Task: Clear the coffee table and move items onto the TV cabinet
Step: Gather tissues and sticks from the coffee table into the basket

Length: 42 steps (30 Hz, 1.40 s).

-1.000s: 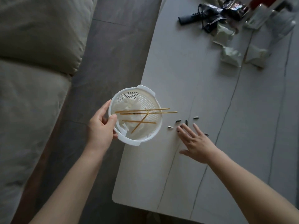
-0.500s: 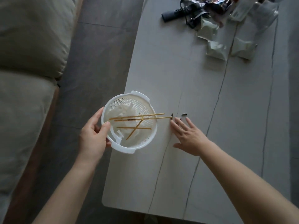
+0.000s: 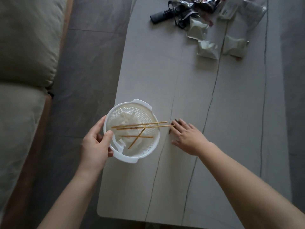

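My left hand (image 3: 95,144) grips the left rim of a white perforated plastic basket (image 3: 149,114) held at the left edge of the grey coffee table (image 3: 165,71). Inside the basket lie crumpled white tissue (image 3: 127,119) and several thin bamboo skewers (image 3: 142,126), whose tips stick out over the right rim. My right hand (image 3: 188,138) lies flat on the table just right of the basket, fingers together. A few small dark seeds (image 3: 176,120) show at its fingertips; others are hidden under the hand.
At the table's far end lie a black remote (image 3: 163,13), dark straps, a dark foil wrapper (image 3: 206,3), clear packaging (image 3: 254,10) and pale green sachets (image 3: 207,48). A beige sofa (image 3: 24,63) stands to the left across a strip of grey floor (image 3: 85,71).
My right hand has slid left across the table, pushing the scattered dark seeds towards the basket. The basket stays in my left hand at the table's edge.
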Each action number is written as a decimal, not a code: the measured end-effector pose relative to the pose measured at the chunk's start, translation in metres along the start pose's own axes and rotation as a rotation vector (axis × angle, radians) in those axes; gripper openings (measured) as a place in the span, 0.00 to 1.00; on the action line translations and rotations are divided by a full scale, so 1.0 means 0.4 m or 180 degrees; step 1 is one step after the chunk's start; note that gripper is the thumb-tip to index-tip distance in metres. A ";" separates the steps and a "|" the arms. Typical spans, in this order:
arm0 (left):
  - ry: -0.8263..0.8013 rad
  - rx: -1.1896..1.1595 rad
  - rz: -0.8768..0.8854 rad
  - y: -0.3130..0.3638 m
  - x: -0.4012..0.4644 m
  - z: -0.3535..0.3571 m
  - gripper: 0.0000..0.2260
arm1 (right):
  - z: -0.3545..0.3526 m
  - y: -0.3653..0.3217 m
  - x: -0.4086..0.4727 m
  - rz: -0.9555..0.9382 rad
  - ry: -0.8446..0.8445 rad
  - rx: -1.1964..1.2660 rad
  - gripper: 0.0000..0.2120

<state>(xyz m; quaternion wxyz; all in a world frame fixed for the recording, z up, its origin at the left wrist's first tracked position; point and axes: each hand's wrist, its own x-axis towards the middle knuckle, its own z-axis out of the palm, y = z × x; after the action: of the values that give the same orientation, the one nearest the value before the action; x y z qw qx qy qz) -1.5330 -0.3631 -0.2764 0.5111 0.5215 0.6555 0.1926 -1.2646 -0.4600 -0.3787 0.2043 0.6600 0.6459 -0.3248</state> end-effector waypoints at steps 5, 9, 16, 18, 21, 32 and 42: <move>0.0023 0.0013 -0.0061 0.013 -0.024 0.021 0.20 | 0.051 0.025 -0.100 0.0866 0.0483 0.0609 0.31; 0.0068 0.0020 -0.0064 0.014 -0.021 0.024 0.20 | 0.056 0.009 -0.090 0.1656 0.0387 0.1835 0.30; 0.0037 0.0091 -0.0039 0.002 -0.013 0.029 0.20 | -0.020 -0.048 0.028 0.1349 0.0638 0.1829 0.27; 0.0050 0.0084 -0.0049 0.001 -0.014 0.033 0.20 | -0.029 -0.051 0.040 0.1338 0.0599 0.1619 0.32; 0.0068 0.0064 -0.0058 -0.001 -0.013 0.035 0.20 | -0.024 -0.053 0.041 0.1256 0.0479 0.1360 0.36; 0.0033 0.0114 -0.0053 0.002 -0.020 0.032 0.20 | 0.021 -0.056 0.031 0.1198 0.0936 0.1825 0.03; 0.0052 0.0163 -0.0062 0.002 -0.044 0.051 0.20 | -0.096 -0.022 -0.097 0.1179 0.1753 0.2502 0.04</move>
<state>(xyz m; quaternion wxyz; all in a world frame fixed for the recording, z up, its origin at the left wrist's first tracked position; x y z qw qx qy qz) -1.5162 -0.3839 -0.2759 0.4940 0.5264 0.6694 0.1751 -1.2654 -0.4605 -0.3234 -0.1829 0.8514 0.3771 -0.3155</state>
